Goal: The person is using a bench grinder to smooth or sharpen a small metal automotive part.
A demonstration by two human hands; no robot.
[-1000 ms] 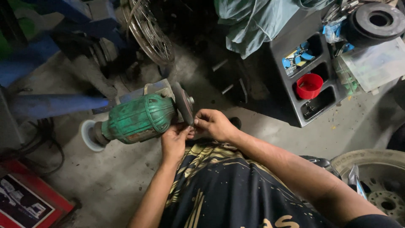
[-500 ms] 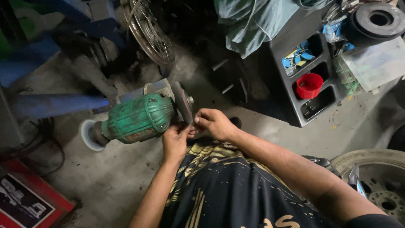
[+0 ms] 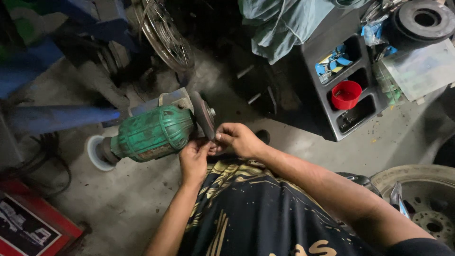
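Both hands, left hand (image 3: pixel 193 159) and right hand (image 3: pixel 238 139), pinch fingers narrowly around something tiny I cannot make out, just below the green bench grinder's (image 3: pixel 151 133) wheel (image 3: pixel 203 115), seemingly steadying it together.

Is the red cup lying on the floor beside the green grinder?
No, the red cup sits in a dark tray, far from the green grinder.

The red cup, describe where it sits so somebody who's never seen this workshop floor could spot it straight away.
Look to the upper right, past the person's right hand, where a dark grey compartment tray sits on the concrete floor. The red cup stands in the tray's middle compartment, below the one holding blue and yellow bits. It is the only round, bright red thing in the tray.
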